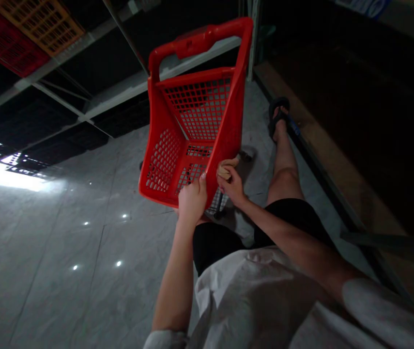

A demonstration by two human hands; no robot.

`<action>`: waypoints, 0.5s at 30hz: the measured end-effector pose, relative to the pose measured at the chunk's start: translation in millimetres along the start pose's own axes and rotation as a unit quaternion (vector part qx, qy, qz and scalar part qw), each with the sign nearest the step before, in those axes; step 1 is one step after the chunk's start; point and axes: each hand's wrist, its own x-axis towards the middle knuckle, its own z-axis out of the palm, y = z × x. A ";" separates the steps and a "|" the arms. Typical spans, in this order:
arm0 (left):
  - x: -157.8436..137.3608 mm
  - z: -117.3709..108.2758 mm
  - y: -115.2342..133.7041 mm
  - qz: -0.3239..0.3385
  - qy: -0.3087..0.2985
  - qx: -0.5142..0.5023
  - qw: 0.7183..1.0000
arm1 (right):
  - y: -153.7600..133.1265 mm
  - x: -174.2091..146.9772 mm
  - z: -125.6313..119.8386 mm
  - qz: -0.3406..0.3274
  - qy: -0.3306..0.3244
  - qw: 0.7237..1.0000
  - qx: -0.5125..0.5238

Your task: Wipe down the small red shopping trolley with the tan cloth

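We hold a crumpled tan cloth (227, 169) in our right grip (231, 185), against the outside of a shiny red plastic basket cart (228, 128). Our left grip (192, 198) is closed on the cart's near edge, just left of the cloth. The wall past our grips has little square holes; the wall to their left has rounder ones. Grey floor (47, 232) peeks through. Far up and left of our grips, slotted yellow (47, 26) and red plastic crates (8, 43) sit on a shelf.
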 end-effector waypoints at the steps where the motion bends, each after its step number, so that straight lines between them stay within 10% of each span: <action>1: -0.4 0.4 -1.2 0.004 0.000 -0.004 1.000 | -1.7 7.8 -6.6 0.002 0.015 1.000 -0.003; 10: -11.6 -3.9 -8.4 0.007 -0.026 -0.001 1.000 | -69.5 168.6 -42.5 -0.113 0.195 0.970 -0.095; 15: -8.7 -4.1 -2.0 0.000 -0.042 0.008 0.999 | -142.6 223.2 -43.6 -0.319 0.182 0.920 -0.135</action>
